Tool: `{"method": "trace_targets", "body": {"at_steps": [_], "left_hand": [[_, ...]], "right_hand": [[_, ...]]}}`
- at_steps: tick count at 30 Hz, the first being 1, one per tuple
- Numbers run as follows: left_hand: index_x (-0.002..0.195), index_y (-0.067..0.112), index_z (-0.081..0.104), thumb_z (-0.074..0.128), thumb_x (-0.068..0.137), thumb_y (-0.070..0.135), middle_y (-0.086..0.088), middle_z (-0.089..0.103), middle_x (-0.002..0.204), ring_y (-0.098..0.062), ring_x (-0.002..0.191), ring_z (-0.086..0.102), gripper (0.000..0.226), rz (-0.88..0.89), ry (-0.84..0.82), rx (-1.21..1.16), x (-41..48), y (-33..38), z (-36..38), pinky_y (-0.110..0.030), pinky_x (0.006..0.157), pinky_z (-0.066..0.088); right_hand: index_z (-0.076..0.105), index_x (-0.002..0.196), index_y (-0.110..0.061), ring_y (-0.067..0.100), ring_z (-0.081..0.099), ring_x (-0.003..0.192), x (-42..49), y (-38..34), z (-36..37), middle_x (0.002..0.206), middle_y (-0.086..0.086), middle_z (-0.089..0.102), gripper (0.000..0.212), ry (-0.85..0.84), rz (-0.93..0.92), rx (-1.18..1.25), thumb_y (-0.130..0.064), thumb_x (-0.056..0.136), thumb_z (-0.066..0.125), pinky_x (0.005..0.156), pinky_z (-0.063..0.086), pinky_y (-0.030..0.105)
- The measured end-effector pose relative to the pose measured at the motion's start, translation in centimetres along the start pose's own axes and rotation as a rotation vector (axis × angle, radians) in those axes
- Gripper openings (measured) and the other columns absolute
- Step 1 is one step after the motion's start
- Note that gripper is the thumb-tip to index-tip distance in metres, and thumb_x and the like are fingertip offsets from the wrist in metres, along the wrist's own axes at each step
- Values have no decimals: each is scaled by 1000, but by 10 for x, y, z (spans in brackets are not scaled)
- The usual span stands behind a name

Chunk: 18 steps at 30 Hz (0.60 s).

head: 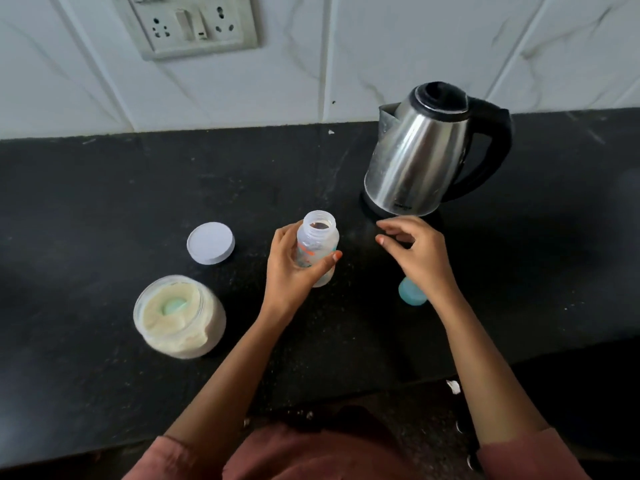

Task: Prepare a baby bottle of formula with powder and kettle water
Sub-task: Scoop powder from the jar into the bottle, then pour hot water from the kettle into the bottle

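Note:
My left hand (291,268) grips a clear, uncapped baby bottle (317,244) that stands upright on the black counter (104,202). A little powder seems to lie inside it. My right hand (415,251) hovers just right of the bottle with fingers apart and nothing in them, in front of the steel kettle (419,157). The kettle has a black lid and handle, with the handle turned right. An open jar of pale formula powder (178,317) sits at the left with a green scoop (173,305) sunk in the powder. The teal bottle cap (410,292) lies partly hidden under my right wrist.
The jar's white lid (210,243) lies flat on the counter behind the jar. A white tiled wall with a socket plate (194,24) rises behind the counter. The counter's front edge runs close to my body.

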<state>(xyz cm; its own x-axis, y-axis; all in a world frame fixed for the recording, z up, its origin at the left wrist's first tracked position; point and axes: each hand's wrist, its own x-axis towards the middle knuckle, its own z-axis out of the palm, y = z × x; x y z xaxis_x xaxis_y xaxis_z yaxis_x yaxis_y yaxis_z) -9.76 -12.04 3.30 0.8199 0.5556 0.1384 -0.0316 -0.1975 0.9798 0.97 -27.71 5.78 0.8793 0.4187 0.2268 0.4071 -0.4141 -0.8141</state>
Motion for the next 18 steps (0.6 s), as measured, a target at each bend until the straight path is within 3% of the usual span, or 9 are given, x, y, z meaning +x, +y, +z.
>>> {"method": "trace_targets", "body": {"at_steps": [2,5,11,15,18], "left_hand": [[102,43,49,81,68,20,3,50,113,-1,104,52,52,2,-1,-7,10,-2,4,-5,82,41],[106,36,51,81,68,18,1,50,115,-2,105,51,51,-3,-3,-10,23,-6,9,-4,82,41],[114,27,54,81,68,21,1,51,114,-6,106,52,54,-28,51,13,45,-12,19,-5,82,41],[114,28,55,81,67,25,5,51,110,-5,105,52,54,-49,106,36,58,-14,24,-5,82,41],[113,27,55,81,66,27,7,50,108,-3,104,52,54,-62,133,55,67,-15,27,-4,81,41]], "right_hand": [[68,101,-11,11,61,88,12,5,-8,99,2,64,22,33,13,22,-5,79,68,82,48,16],[67,101,-14,11,61,84,33,15,-19,98,5,65,23,101,6,39,-6,80,67,79,49,16],[64,101,-15,-8,61,78,71,35,-54,92,3,66,18,360,4,178,-11,83,64,73,45,9],[63,95,-11,-7,61,73,101,49,-82,73,-22,67,13,534,12,291,-14,82,64,72,46,12],[59,91,-13,-6,59,73,121,61,-97,82,-10,61,15,602,0,352,-20,80,66,72,45,13]]}}
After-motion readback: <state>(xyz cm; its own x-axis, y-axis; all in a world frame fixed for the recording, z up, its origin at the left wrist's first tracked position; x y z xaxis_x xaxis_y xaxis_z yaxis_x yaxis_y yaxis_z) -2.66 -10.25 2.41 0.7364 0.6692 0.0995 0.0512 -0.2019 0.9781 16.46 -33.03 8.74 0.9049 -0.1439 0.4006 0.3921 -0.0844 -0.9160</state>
